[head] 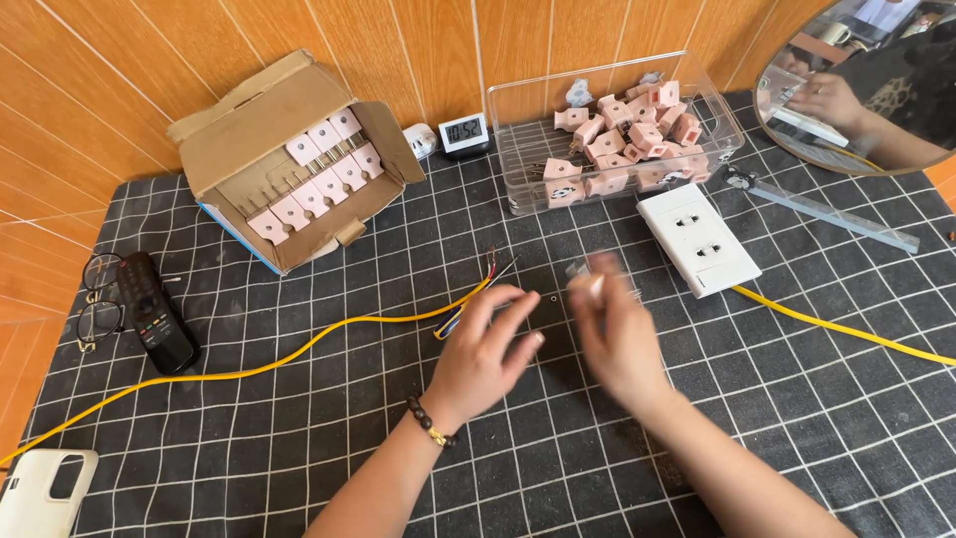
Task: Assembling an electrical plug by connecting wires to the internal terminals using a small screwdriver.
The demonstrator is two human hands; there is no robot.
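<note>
My left hand [486,349] hovers over the black grid-patterned mat [299,438], fingers spread and holding nothing, just beside the stripped end of a yellow cable [329,339] whose coloured wires [498,269] fan out. My right hand [617,334] is blurred by motion; its fingertips pinch a small pale object [590,284] I cannot identify. A white double wall socket [697,239] lies just right of that hand, with a second yellow cable [846,329] running off to the right.
A clear plastic bin [717,110] holds several pink plugs. An open cardboard box [269,130] of pink plugs stands at back left. Also on the mat: a small digital clock [465,132], remote [154,311], glasses [95,299], phone [45,493], ruler [836,214], round mirror [866,85].
</note>
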